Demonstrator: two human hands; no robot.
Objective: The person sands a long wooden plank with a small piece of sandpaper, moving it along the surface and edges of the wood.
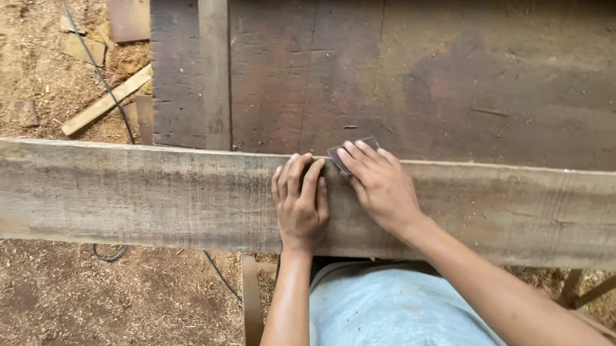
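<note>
Basically a rough grey weathered plank (132,193), long axis running left to right w/ slight down-tilt to the right, lying across a dark stained workbench (467,77). Left hand (300,201) flat on the plank, fingers together, gripping nothing. Right hand (380,184) w/ fingers extended, pressing a small dark flat sanding piece (340,154) at the plank's far edge. Sawdust floor (46,319) below.

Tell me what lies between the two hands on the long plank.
In the head view, only a narrow strip of bare plank separates the left hand from the right hand. The small dark piece sits under the right fingertips, at the plank's far edge.
</note>
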